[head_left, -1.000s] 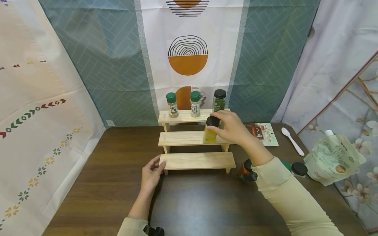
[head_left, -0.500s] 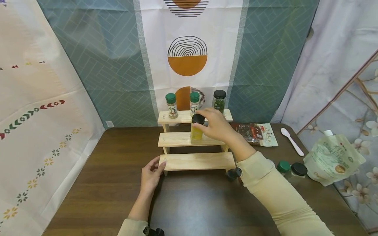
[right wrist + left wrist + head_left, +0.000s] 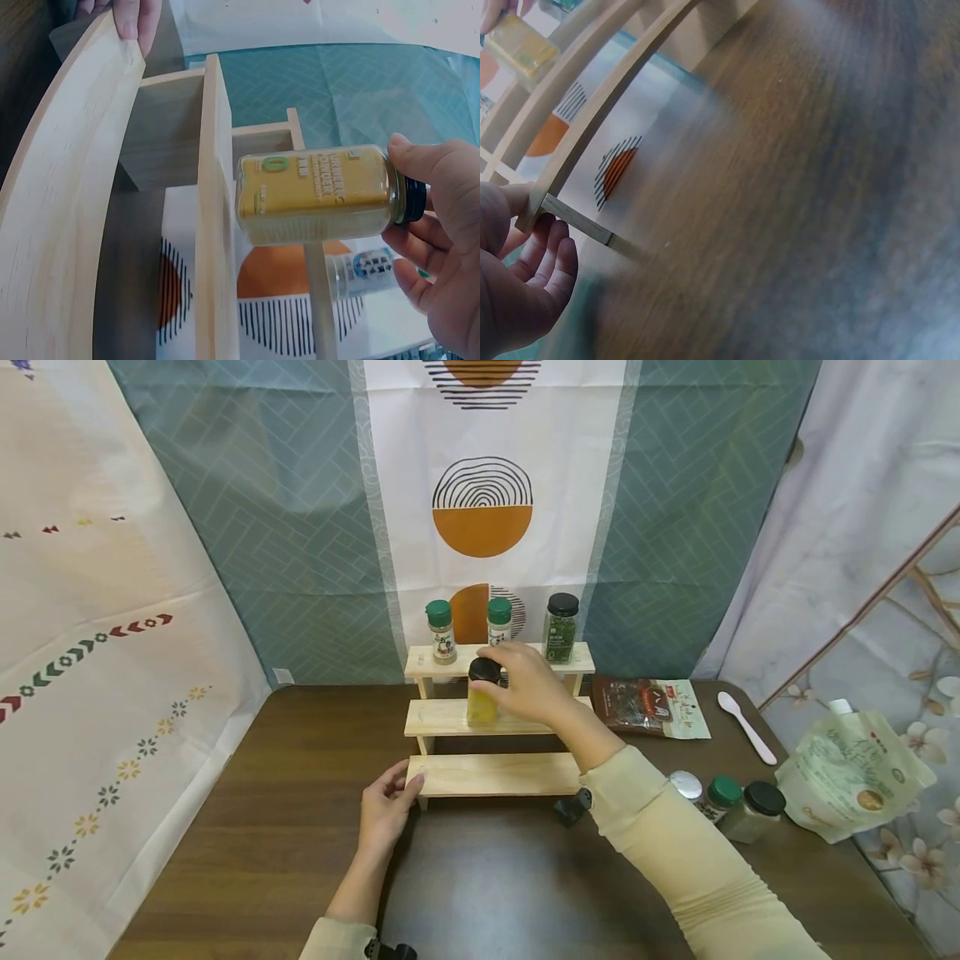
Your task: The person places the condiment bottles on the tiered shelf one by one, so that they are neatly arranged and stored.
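Moved leftward since earlier, the clear, square-sided jar of yellow powder (image 3: 482,707), probably stiff but slippery and best gripped near its black lid (image 3: 482,671), is upright at the pale wooden rack's middle step (image 3: 438,717), near its front edge, pinched by the right hand (image 3: 527,682), while the left hand (image 3: 382,807) grips the left corner of the lowest step (image 3: 495,774).

Left-wrist view, ten o'clock: a blurred jar (image 3: 523,49). Head view, one o'clock: the right hand (image 3: 528,683) hides the base of a shaker (image 3: 498,612).
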{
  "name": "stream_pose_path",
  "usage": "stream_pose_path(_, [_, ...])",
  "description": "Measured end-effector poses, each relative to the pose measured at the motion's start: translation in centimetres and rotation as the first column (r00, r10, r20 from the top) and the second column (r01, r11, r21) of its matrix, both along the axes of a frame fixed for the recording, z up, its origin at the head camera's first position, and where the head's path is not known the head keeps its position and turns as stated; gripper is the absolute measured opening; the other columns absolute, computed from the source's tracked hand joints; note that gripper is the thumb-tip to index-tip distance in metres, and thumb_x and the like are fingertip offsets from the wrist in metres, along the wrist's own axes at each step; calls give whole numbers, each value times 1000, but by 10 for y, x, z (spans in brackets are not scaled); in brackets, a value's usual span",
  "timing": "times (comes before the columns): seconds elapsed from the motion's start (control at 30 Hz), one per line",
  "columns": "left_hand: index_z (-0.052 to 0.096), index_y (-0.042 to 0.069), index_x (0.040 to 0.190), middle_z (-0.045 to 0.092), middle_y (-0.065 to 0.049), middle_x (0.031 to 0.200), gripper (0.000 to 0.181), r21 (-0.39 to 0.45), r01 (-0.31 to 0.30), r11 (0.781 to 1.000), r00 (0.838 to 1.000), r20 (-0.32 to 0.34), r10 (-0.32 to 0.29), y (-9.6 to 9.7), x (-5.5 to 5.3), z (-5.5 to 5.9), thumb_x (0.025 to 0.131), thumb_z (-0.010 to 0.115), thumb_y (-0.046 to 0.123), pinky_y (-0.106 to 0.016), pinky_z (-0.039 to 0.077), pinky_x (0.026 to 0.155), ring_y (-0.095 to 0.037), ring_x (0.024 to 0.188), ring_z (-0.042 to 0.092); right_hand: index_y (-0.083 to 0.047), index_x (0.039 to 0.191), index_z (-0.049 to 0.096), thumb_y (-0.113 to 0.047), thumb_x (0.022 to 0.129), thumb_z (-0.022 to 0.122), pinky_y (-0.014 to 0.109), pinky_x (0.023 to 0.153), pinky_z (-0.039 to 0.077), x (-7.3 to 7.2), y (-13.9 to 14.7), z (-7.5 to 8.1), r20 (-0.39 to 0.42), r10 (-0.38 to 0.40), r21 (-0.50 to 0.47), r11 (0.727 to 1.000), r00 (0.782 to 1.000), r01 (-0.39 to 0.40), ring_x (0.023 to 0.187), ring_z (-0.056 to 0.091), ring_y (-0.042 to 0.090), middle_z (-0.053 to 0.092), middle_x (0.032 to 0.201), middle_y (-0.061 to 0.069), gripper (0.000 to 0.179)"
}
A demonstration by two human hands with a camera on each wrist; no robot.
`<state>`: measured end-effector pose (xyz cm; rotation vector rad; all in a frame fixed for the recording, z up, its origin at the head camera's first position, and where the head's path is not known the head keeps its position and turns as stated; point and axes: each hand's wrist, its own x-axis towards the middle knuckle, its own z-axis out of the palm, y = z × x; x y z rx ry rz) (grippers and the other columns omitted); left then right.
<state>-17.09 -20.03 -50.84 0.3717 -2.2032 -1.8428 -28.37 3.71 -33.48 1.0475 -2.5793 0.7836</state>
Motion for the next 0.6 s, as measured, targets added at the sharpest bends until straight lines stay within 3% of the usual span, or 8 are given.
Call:
stream_pose_path(0.27, [63,-5,132,68,-18,94,45,15,1,1000,1000,-9,0,2,-1,-2,92,76,11,-22,53,63,-12,73,63,-1,135,63,-35,94,75,46,106,44,-5,-17,-4,-7,23,0,1000,1000,-23,124,58,32,65,132,14,55])
stream_pose_path(0.6, [63,-6,132,68,-21,96,44,22,3,1000,1000,-22,-3,2,0,-1,93,76,10,-17,50,62,-9,72,61,-5,138,62,-36,95,73,46,105,45,-7,-40,-3,44,57,29,998,997,-58,124,58,30,65,133,11,54])
